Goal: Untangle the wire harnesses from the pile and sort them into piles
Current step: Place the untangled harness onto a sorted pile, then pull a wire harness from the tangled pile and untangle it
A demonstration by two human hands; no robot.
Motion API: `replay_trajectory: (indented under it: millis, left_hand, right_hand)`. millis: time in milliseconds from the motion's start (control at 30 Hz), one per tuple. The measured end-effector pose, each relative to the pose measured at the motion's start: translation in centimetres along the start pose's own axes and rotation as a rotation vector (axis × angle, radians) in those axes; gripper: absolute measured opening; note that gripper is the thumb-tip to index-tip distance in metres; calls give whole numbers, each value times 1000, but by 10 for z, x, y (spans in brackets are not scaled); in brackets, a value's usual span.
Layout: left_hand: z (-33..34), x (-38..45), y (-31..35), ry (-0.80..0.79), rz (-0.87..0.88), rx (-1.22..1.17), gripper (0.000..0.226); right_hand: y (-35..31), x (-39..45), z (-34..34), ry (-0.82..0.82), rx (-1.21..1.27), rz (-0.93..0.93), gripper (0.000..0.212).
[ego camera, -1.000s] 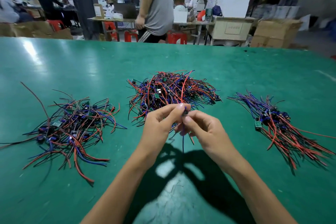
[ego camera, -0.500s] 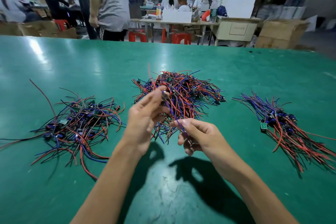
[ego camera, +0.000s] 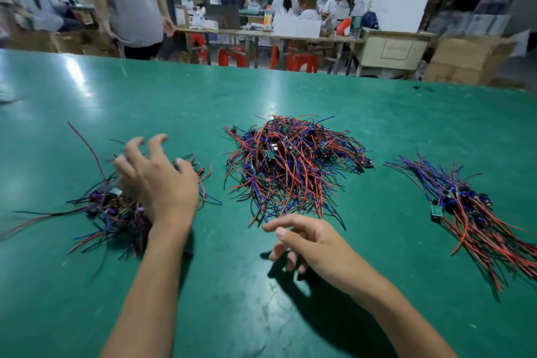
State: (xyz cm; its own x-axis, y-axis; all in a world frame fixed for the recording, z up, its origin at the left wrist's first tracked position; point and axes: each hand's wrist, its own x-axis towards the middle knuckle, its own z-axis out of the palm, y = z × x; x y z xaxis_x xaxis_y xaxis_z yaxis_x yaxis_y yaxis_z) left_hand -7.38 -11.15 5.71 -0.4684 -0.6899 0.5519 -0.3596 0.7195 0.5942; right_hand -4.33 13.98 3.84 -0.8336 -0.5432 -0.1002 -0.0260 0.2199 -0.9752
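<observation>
Three heaps of red, blue and black wire harnesses lie on the green surface (ego camera: 290, 90). The tangled middle pile (ego camera: 290, 166) sits straight ahead, untouched by either hand. The left pile (ego camera: 116, 209) is loose and spread, with one long red wire (ego camera: 87, 148) arcing up out of it; the left hand (ego camera: 157, 180) is over this pile with fingers spread and lightly bent, its grip released — whether the palm touches the wires beneath cannot be told, and the hand is motion-blurred. The right hand (ego camera: 313, 244) hovers just in front of the middle pile, fingers relaxed and loosely curled, grasping nothing. The right pile (ego camera: 470, 212) lies well apart at the far right, its wires mostly combed in one direction, a small green board (ego camera: 436, 211) at its near-left edge. Behind the surface, people stand and sit among benches, red stools and cardboard boxes.
</observation>
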Motion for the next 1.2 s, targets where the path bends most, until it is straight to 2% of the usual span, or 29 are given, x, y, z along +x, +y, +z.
replay_trajectory:
  millis: [133, 200, 233, 367, 467, 600, 700, 800, 900, 967, 1033, 1133, 1200]
  left_hand:
    - [38, -1, 41, -305, 400, 120, 48]
    - [57, 0, 53, -363, 562, 255, 42]
    - [64, 1, 56, -386, 584, 286, 36]
    - [65, -3, 57, -362, 476, 159, 14]
    - [52, -17, 59, -275, 447, 58, 18]
    - [31, -39, 60, -207, 303, -174, 15]
    - [15, -54, 68, -227, 229, -315, 17]
    - [4, -62, 78, -317, 128, -583, 9]
    - [2, -66, 84, -386, 97, -788, 3]
    - [-3, -70, 86, -362, 208, -820, 7]
    - [-7, -77, 88, -323, 401, -805, 7]
    - [-5, -87, 88, -368, 635, -839, 8]
    - [-2, -92, 87, -417, 747, -822, 8]
  right_hand:
    - [5, 2, 0, 7, -1, 17, 21]
    - [7, 1, 1, 16, -41, 12, 21]
    - [8, 0, 1, 18, -59, 8, 20]
    - [9, 0, -2, 44, -85, -1, 20]
    - [10, 1, -2, 60, -90, -11, 20]
    - [10, 3, 0, 81, -49, -15, 18]
    - [8, 7, -3, 137, 34, 0, 17]
    - [5, 10, -8, 200, 161, 18, 19]
    - [1, 10, -16, 287, 261, 28, 20]
    - [-3, 10, -22, 327, 332, 37, 24]
    - [-7, 11, -28, 316, 445, 62, 33]
    - [-10, 13, -34, 275, 616, 108, 49]
    - [-8, 12, -39, 287, 632, 89, 52]
